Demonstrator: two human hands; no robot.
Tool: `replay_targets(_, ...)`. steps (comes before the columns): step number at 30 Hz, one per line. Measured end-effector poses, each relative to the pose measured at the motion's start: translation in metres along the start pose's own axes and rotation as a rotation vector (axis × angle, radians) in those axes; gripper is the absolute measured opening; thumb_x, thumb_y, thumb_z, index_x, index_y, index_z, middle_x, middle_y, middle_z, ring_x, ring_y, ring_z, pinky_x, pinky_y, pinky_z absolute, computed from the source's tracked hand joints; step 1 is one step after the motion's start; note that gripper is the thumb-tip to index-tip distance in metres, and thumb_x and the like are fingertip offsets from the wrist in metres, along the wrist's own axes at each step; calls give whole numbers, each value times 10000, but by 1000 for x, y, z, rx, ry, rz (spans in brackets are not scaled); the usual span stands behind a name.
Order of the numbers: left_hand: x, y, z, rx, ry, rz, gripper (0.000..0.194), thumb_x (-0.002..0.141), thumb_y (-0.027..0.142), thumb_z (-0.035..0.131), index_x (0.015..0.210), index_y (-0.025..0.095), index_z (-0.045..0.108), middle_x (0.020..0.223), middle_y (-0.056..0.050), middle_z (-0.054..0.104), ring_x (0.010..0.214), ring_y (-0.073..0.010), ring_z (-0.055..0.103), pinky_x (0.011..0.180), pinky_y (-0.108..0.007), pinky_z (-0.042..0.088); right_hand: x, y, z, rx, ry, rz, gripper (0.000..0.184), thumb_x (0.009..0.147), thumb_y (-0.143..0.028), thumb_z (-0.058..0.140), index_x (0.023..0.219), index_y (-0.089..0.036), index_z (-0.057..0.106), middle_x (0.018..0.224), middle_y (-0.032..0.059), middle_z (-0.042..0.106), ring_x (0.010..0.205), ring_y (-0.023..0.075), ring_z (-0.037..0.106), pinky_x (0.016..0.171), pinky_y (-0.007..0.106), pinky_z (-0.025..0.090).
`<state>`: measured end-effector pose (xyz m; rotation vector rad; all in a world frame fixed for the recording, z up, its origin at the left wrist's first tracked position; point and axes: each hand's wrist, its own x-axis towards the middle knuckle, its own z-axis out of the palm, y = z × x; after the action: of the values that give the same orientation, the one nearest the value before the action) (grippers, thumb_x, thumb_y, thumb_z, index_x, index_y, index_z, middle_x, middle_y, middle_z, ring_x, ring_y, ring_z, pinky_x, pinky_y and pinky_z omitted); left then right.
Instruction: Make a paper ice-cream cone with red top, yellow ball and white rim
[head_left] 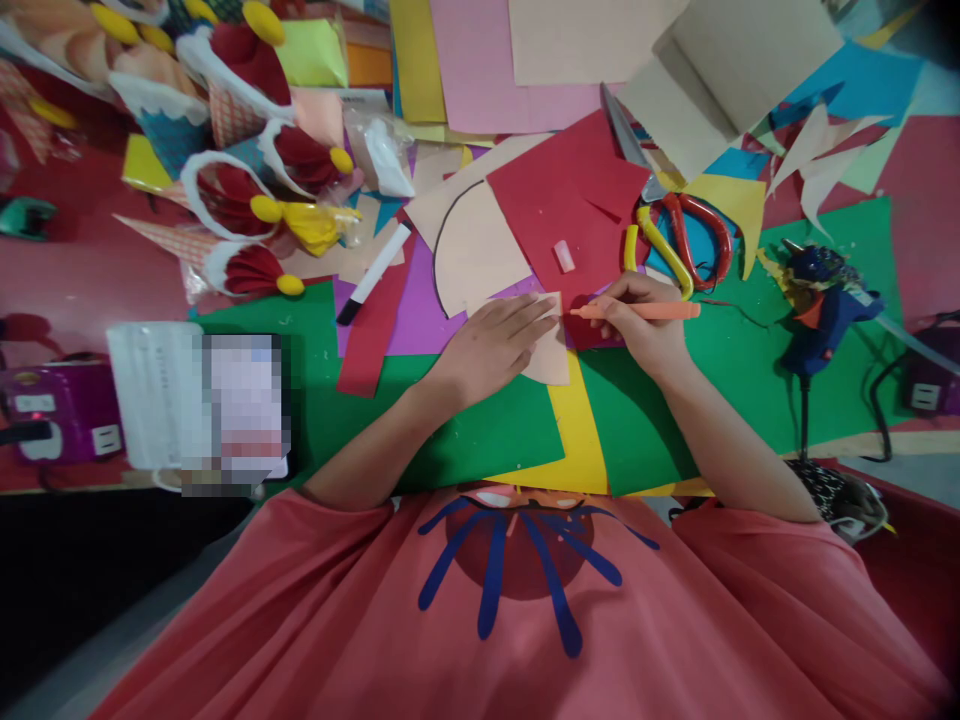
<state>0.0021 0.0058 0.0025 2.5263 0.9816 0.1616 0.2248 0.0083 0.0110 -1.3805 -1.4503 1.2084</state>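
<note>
My right hand (pixel 643 318) grips an orange marker (pixel 671 311), its tip pointing left toward the edge of a small peach paper piece (pixel 551 368). Flat on that piece lies my left hand (pixel 501 338), fingers stretched out and covering much of it. Whether the tip touches the paper, I cannot tell. Just above the tip, a pale pink marker cap (pixel 563 256) rests on red paper (pixel 559 190). Beyond my left hand is a peach sheet (pixel 480 245) with a black curved line. A white marker with a black cap (pixel 375 273) lies to its left.
Scissors with red and yellow handles (pixel 686 245) lie right of the red paper. Farther right is a blue glue gun (pixel 829 315) with its cord. Several paper cones with red fabric (pixel 244 195) crowd the upper left. A phone (pixel 246 405) lies at the left on green paper (pixel 465 430).
</note>
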Motion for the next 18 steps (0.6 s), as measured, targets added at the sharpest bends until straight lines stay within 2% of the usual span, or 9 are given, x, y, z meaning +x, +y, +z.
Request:
replay_targets(8,0,-8,6,-24,24,-18,471,976,181,328,1432,174,448,1534,-92,442,1449,-212,395,1216,-439,336,-3,-4,4,-83,-69,-22,180,825,-316,635,695,-192,639,629,-10,651,563,108,568,512,250,408)
replay_targets(18,0,-7,5,-6,14,-14,470,984,191,314,1435,163,442,1537,-96,436,1453,-210,391,1214,-428,338,0,0,4,-113,-78,-48,175,820,-309,634,689,-193,635,644,-1,662,564,119,566,522,261,416)
